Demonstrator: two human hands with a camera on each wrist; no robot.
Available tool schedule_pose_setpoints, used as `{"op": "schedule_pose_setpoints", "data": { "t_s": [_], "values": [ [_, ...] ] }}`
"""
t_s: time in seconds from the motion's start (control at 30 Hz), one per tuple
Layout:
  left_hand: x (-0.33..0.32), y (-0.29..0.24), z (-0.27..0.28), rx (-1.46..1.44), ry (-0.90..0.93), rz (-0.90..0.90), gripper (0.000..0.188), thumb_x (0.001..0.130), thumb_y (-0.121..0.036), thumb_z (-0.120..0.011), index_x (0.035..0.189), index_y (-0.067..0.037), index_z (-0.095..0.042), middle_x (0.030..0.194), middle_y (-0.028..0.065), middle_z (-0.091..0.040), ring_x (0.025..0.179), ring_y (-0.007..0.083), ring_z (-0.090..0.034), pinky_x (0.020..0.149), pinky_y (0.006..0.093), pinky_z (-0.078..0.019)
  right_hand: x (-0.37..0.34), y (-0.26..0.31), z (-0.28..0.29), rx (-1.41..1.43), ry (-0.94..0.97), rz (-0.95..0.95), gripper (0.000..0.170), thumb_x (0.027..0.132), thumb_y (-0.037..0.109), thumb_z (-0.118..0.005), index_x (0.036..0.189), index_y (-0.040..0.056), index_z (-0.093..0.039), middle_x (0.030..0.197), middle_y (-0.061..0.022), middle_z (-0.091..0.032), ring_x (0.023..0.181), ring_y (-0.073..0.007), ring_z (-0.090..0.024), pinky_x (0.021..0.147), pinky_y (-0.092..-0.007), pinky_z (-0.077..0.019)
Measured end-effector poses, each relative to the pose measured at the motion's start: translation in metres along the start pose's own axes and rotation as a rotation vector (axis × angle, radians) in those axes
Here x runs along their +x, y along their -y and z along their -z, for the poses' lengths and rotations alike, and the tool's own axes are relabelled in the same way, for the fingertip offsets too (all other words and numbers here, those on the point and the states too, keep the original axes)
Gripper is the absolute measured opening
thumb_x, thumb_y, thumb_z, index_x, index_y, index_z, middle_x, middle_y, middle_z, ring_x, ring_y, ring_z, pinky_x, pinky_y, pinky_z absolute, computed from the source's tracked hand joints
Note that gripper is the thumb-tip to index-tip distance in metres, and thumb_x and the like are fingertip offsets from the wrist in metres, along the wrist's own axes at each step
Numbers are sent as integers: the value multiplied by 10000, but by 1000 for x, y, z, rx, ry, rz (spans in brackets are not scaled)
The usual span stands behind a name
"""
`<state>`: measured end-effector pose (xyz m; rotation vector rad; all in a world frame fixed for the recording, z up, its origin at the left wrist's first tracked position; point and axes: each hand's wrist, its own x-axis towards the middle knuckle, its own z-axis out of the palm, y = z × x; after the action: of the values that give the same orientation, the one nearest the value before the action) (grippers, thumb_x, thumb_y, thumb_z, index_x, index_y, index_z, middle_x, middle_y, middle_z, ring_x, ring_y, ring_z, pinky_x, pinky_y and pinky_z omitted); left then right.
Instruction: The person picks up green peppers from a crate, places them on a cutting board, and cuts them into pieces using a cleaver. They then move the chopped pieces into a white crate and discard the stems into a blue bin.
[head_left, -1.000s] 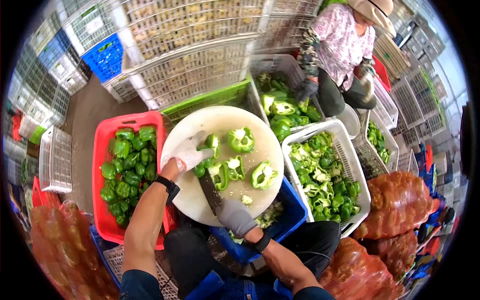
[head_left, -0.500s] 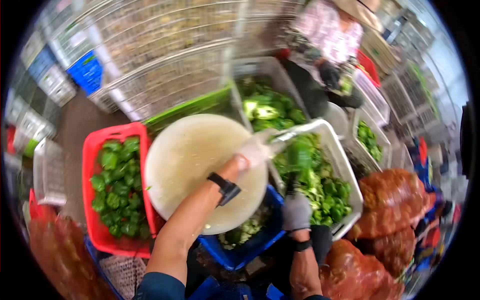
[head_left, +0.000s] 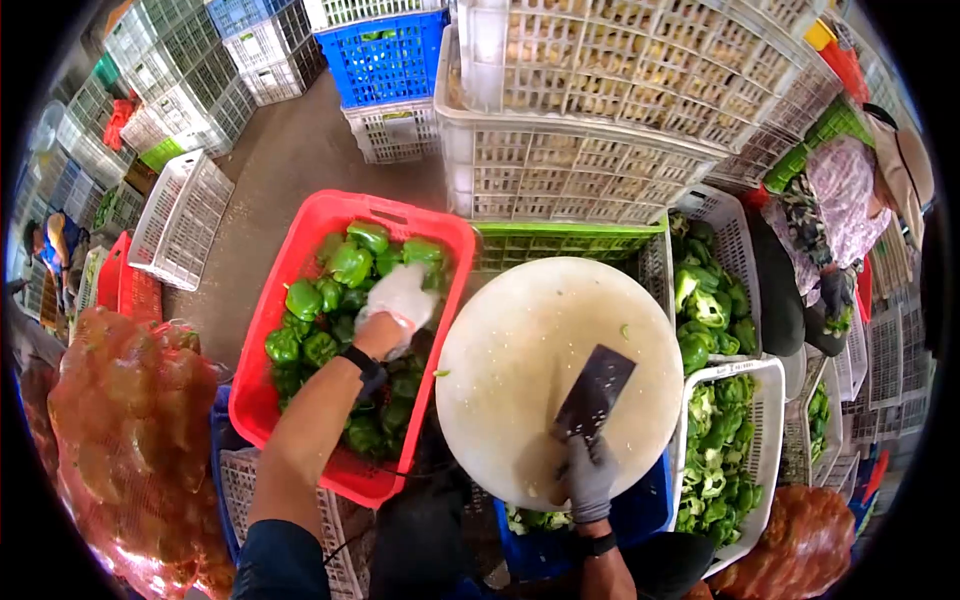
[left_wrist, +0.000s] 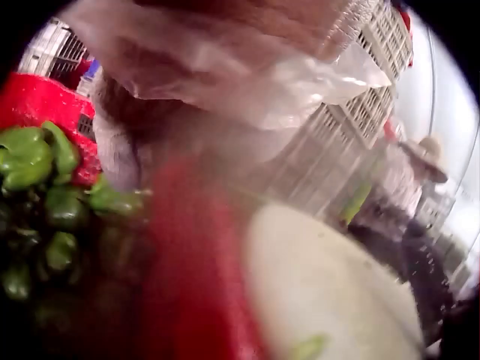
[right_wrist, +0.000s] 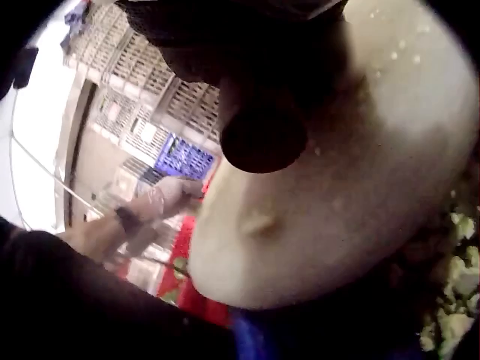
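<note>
Left grip (head_left: 398, 300) over green peppers (head_left: 350, 264) in red crate (head_left: 251, 405)

The green peppers (head_left: 350, 265) are smooth and shiny. They are in a red tub (head_left: 450, 235) of hard, glossy plastic. The left hand (head_left: 399, 298) has on thin, see-through plastic that is crinkly and shiny. The right hand (head_left: 588, 477) wears a dull, soft cloth glove. The knife (head_left: 597, 385) has a flat, dark metal blade. The round board (head_left: 500, 350) looks smooth and mostly matt; I can't tell what it's made of. The big bag (head_left: 130, 440) is shiny net. The floor (head_left: 300, 140) looks dull and rough.
</note>
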<state>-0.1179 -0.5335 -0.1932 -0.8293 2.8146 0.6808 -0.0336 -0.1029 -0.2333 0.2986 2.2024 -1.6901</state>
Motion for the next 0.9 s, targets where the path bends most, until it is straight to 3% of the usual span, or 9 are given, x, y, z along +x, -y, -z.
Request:
{"op": "schedule_pose_setpoints", "data": {
  "t_s": [0.17, 0.2, 0.3, 0.4, 0.57, 0.7, 0.77, 0.83, 0.9],
  "values": [
    [73, 47, -32, 356, -86, -193, 767, 832, -75, -765, 1560, -148, -535, 1584, 203, -529, 1388, 428, -595, 1095, 522, -570, 7, -8, -14, -50, -69, -18, 247, 1061, 123, -690, 1228, -52, -738, 1052, -100, -800, 969, -146, -700, 845, -338, -560],
    [88, 50, -40, 428, -96, -261, 668, 882, -27, -678, 1525, -163, -556, 1548, 214, -526, 1406, 405, -572, 1054, 513, -596, 5, 0, -17, -50, -85, -16, 245, 1059, 110, -686, 1234, -55, -737, 1064, -95, -801, 974, -148, -701, 853, -338, -559],
    [114, 32, -45, 447, -14, -185, 545, 857, -23, -719, 1383, -100, -596, 1407, 216, -588, 1350, 416, -600, 1031, 504, -609, 4, 22, -25, -45, -112, -51, 249, 1058, 76, -672, 1257, -63, -729, 1104, -84, -802, 995, -154, -705, 881, -337, -558],
    [121, 48, -73, 422, -127, -190, 537, 838, -33, -746, 1354, -61, -599, 1371, 213, -607, 1315, 421, -615, 1014, 508, -614, 4, 20, -24, -36, -123, -113, 266, 1065, 64, -662, 1289, -68, -717, 1151, -85, -801, 1033, -157, -711, 914, -329, -555],
    [94, 45, -42, -138, -167, 96, 767, 700, -219, -911, 1367, 6, -606, 1297, 257, -695, 1215, 442, -687, 1079, 484, -563, 2, 52, -30, -55, -61, -190, 331, 1088, 99, -655, 1371, -71, -682, 1260, -121, -780, 1146, -169, -698, 988, -320, -544],
    [8, 13, 23, -700, 95, 151, 791, 807, -158, -904, 1486, 33, -547, 1187, 152, -756, 936, 221, -772, 643, 354, -652, 4, 28, -21, 9, -18, -99, 409, 1077, 143, -664, 1440, -45, -661, 1344, -120, -757, 1210, -178, -683, 1017, -341, -544],
    [-37, -9, 36, -896, 168, 121, 712, 902, -183, -830, 1497, 54, -520, 1175, 147, -750, 879, 221, -771, 584, 341, -639, 2, 17, -23, 79, -83, 77, 262, 1070, 159, -684, 1259, -21, -712, 1050, -50, -746, 887, -111, -640, 732, -311, -500],
    [-82, -39, 33, -931, 302, 119, 654, 960, -225, -776, 1492, 60, -523, 1131, 142, -744, 821, 217, -762, 555, 337, -624, 6, 7, -18, -17, -70, 120, 195, 1066, 177, -694, 1123, -6, -727, 861, -17, -724, 709, -78, -612, 586, -299, -483],
    [-125, -73, 8, -917, 388, 78, 613, 1009, -283, -721, 1472, 71, -535, 1022, 136, -736, 710, 208, -738, 513, 327, -600, 17, 27, -8, -139, 9, 60, 208, 1063, 207, -698, 1034, 1, -702, 776, -25, -690, 655, -93, -607, 572, -315, -501]
  ]
}}
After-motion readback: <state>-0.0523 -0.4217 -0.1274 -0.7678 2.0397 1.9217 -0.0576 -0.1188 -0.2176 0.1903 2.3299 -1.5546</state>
